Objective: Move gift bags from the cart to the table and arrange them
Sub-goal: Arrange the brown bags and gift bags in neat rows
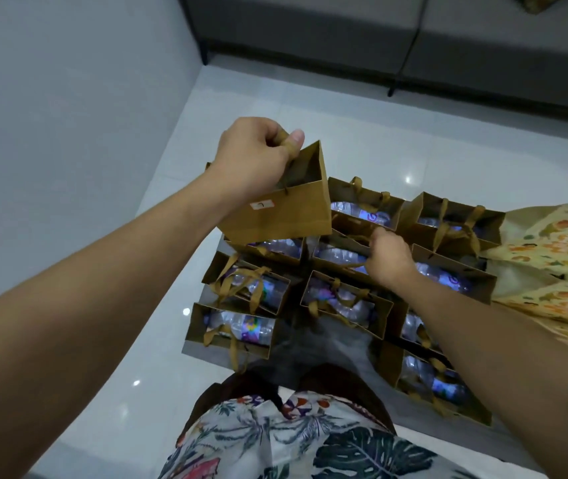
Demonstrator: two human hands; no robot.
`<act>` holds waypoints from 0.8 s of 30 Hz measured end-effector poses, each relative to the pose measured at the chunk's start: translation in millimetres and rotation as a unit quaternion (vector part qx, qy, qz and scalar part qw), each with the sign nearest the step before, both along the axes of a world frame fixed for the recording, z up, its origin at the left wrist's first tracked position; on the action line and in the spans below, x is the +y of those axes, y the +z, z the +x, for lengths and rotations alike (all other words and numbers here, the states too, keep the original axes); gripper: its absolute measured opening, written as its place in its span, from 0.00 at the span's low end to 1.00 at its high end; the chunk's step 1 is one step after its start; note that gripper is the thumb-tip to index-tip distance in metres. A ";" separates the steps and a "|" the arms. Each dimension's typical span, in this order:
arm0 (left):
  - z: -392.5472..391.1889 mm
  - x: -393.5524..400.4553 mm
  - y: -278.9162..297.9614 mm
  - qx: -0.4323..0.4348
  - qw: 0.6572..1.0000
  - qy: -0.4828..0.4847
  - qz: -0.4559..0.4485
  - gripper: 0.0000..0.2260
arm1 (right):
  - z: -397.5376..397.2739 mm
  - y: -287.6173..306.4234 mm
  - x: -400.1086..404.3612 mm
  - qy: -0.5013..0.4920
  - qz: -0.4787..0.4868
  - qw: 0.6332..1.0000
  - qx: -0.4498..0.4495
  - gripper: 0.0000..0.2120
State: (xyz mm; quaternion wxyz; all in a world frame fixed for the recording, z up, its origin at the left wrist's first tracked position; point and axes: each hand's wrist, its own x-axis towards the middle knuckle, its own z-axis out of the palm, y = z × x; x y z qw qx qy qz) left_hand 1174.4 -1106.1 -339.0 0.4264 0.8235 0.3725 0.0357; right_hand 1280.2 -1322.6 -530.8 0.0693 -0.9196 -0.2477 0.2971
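Observation:
Several brown paper gift bags with ribbon handles stand packed together on a grey cart (331,344) below me, each holding plastic bottles. My left hand (255,157) grips the ribbon handles of one brown bag (286,212), lifted above the others and tilted; a small white label shows on its side. My right hand (388,257) is down among the bags, fingers curled round the handle of a bag in the middle row (338,255).
A yellow patterned cloth (552,250) lies to the right of the cart. A grey sofa (414,39) stands at the back, on dark legs. A pale wall runs along the left. White glossy floor tiles (344,133) surround the cart.

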 end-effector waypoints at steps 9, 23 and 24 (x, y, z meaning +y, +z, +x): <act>-6.6 -9.2 -14.1 0.005 1.000 0.021 -0.022 0.16 | -63.2 -39.0 -41.1 0.102 0.134 0.983 -0.074 0.12; -24.9 -39.0 -25.7 0.015 0.999 -0.045 -0.005 0.16 | -163.3 -94.1 -59.5 0.189 -0.139 0.972 0.009 0.13; -27.6 -41.4 -25.9 0.009 0.998 -0.056 -0.010 0.16 | -172.7 -93.0 -61.4 0.174 -0.140 0.975 0.007 0.12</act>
